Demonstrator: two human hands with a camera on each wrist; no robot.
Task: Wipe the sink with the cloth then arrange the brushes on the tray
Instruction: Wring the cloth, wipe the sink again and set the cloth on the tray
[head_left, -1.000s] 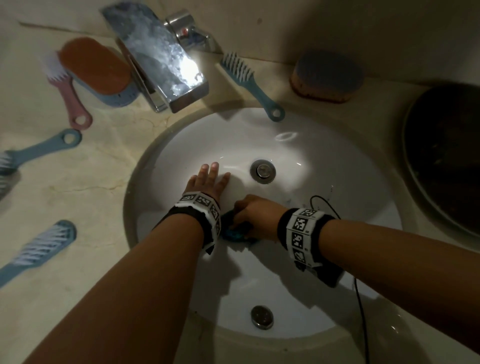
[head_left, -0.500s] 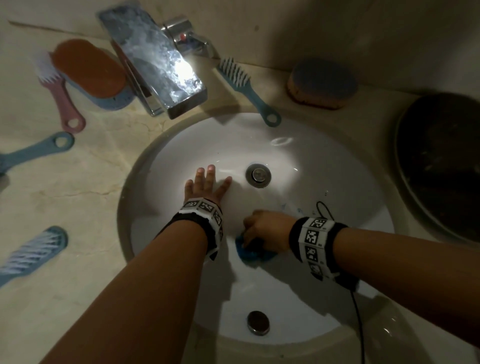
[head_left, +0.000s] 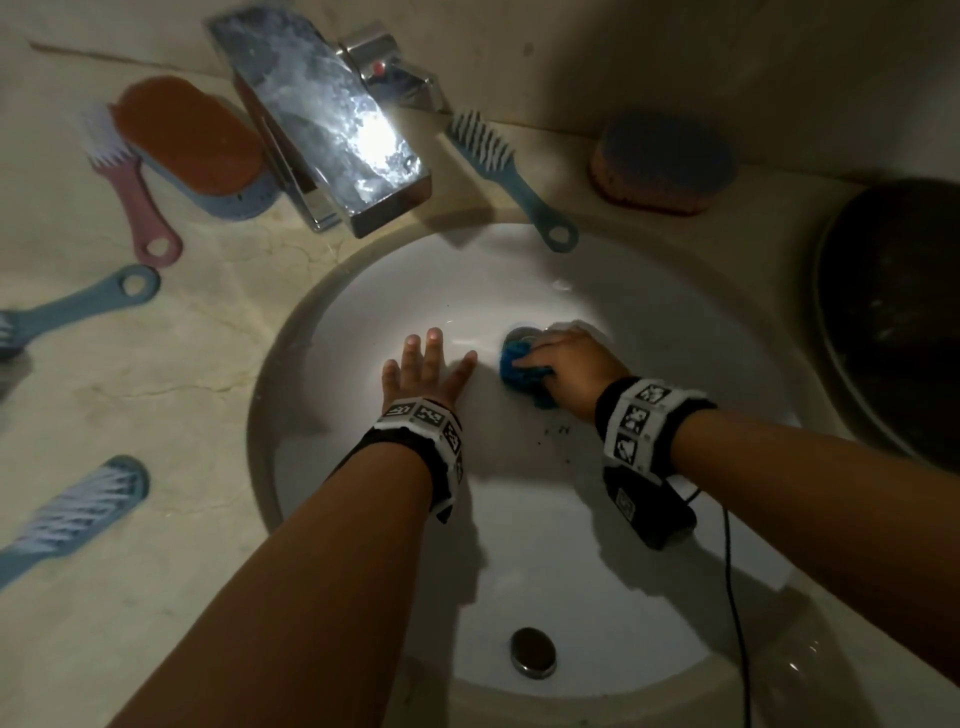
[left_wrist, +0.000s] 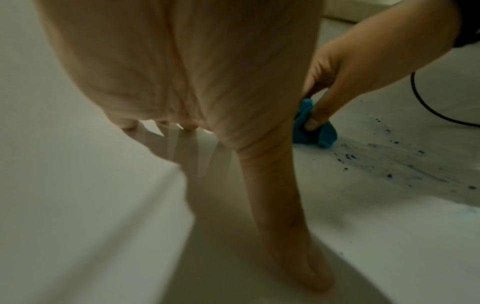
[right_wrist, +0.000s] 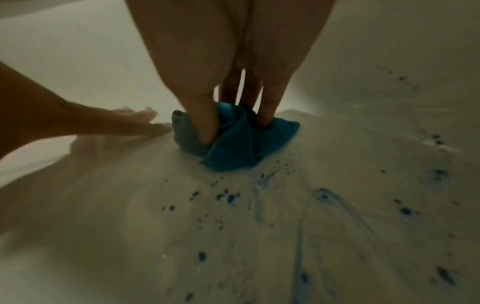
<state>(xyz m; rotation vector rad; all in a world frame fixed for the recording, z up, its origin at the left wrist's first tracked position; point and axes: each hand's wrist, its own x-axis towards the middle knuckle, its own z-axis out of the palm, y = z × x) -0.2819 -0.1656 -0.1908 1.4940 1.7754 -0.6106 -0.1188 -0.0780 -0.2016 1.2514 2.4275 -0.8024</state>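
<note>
Down in the white sink (head_left: 649, 597) the right hand (head_left: 574, 366) grips a bunched blue cloth (head_left: 519, 366), with fingers (right_wrist: 267, 107) and thumb pushed into its folds. The cloth sits on the bowl floor, right against the drain (head_left: 521, 332). Dark blue specks (right_wrist: 228, 197) dot the bowl on the near side of the cloth. The left hand (head_left: 423, 371) lies flat on the bowl just left of the cloth, fingers straight and spread, holding nothing. Six brushes lie on the worktop (head_left: 171, 405). A blue brush (head_left: 511, 176) by the tap (head_left: 332, 119) has its long handle slanting toward the sink, ring end at the rim. A pink brush (head_left: 130, 187) points its handle toward the person. Beside it is an oval orange-backed brush (head_left: 192, 143). Another blue brush (head_left: 85, 306) lies with its ring end toward the sink. A third (head_left: 78, 512) lies bristles up on a slant. An oval brush (head_left: 665, 161) sits at the back right, near a dark round tray (head_left: 893, 322).
</note>
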